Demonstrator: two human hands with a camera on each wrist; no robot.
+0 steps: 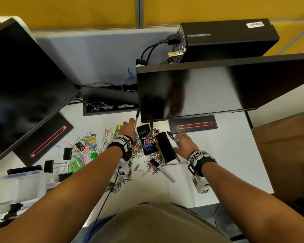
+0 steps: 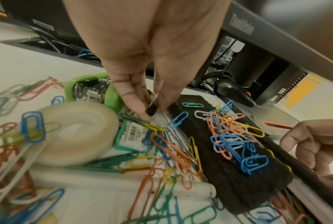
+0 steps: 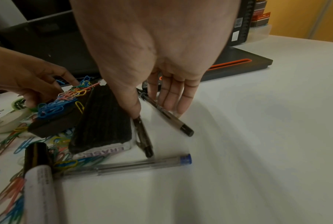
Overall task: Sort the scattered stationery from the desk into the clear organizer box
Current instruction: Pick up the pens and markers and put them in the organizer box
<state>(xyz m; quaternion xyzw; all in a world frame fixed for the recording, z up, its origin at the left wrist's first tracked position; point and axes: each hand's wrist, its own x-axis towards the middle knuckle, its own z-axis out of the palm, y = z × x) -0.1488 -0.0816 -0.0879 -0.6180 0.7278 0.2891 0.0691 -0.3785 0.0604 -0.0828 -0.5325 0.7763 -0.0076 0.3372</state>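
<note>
I read the counter (image 1: 226, 155) first: a white surface carrying two monitors at its far edge and the clear organizer box (image 1: 25, 183) at its near left corner, well apart from both hands.

At the counter's middle lie two black erasers. The left eraser (image 2: 229, 151) lies flat with paper clips (image 2: 232, 136) heaped on it; the right eraser (image 3: 104, 121) stands tilted on its long edge.

Loose clips cover the counter left of the erasers, around a roll of tape (image 2: 75, 133) and a green stapler (image 2: 92, 91).

Two dark pens (image 3: 169, 115) lie just beside the right eraser, toward the right edge, their long axes running from the far edge toward the near edge. A clear pen (image 3: 135, 166) lies crosswise nearer me.

My right hand (image 1: 184, 142) is released: thumb against the nearer dark pen at the eraser's side, straight fingers resting by the farther one. It is the nearer hand for these pens.

My left hand (image 2: 142, 72) pinches a clear-barrelled pen (image 2: 162, 119) just left of the flat eraser. I judge that the box lies left and toward me from this grasp.
</note>
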